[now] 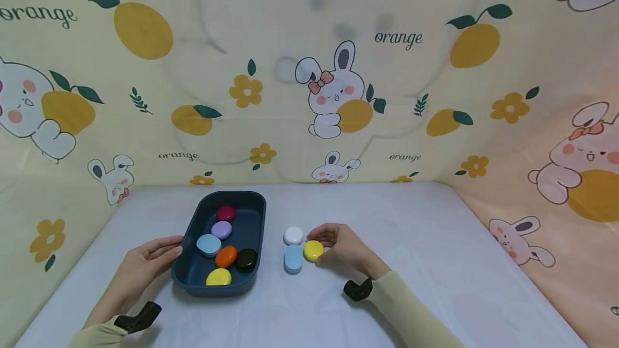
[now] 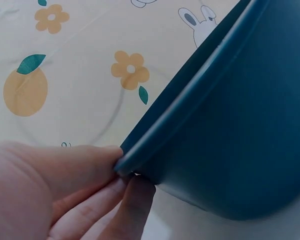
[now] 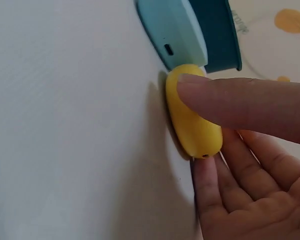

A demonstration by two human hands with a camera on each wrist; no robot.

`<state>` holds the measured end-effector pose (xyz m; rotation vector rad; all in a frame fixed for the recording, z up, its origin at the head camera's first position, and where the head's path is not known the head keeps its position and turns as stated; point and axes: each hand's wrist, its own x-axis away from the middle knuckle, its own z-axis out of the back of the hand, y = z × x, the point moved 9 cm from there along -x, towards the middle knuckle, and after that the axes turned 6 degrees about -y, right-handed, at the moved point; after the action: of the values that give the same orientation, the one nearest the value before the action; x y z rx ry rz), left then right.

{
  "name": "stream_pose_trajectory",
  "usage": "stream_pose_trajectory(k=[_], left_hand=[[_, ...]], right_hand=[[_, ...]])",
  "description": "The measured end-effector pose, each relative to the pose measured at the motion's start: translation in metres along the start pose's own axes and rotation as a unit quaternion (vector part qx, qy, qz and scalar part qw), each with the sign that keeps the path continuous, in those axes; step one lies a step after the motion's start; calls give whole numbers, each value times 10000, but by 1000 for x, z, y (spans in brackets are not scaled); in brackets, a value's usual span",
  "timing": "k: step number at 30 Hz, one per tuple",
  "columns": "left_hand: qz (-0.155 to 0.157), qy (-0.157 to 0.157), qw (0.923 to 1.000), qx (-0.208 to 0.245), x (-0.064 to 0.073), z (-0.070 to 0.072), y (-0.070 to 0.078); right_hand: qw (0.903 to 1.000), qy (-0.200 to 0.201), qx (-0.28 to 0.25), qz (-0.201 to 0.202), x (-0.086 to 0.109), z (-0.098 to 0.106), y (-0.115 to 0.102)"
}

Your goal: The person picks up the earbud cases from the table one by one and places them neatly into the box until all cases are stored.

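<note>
In the head view, my left hand (image 1: 137, 270) is at the left edge of a dark blue tray (image 1: 249, 219). The left wrist view shows its thumb over the tray's rim (image 2: 185, 95) and its fingers beneath, pinching it. My right hand (image 1: 348, 248) pinches a smooth, rounded yellow piece (image 1: 313, 251) on the table between thumb and fingers. Close up in the right wrist view, this yellow piece (image 3: 192, 115) has a small hole in its edge. Beside it lie a white round piece (image 1: 293, 236) and a light blue oval piece (image 1: 293, 259).
Several rounded pieces lie inside the tray, including a dark red (image 1: 225, 213), a purple (image 1: 221, 230), a light blue (image 1: 209, 246), an orange (image 1: 226, 256), a black (image 1: 246, 260) and a yellow one (image 1: 219, 277). A patterned cloth (image 1: 271, 26) hangs behind the white table (image 1: 396, 214).
</note>
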<state>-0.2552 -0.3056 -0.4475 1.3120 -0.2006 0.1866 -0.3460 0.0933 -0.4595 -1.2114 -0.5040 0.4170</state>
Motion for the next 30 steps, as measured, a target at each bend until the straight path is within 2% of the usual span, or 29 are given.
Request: stream_pose_trajectory(k=[6, 10, 22, 30], left_hand=[[2, 5, 10000, 26, 0, 1, 0], [20, 15, 10000, 6, 0, 1, 1], [53, 25, 10000, -49, 0, -1, 1], [66, 16, 10000, -66, -2, 1, -2]], right_hand=[[9993, -110, 345, 12, 1, -3, -1], [9992, -176, 357, 69, -1, -4, -2], [9985, 162, -480, 198, 1, 5, -3], [9943, 152, -995, 356, 2, -2, -20]])
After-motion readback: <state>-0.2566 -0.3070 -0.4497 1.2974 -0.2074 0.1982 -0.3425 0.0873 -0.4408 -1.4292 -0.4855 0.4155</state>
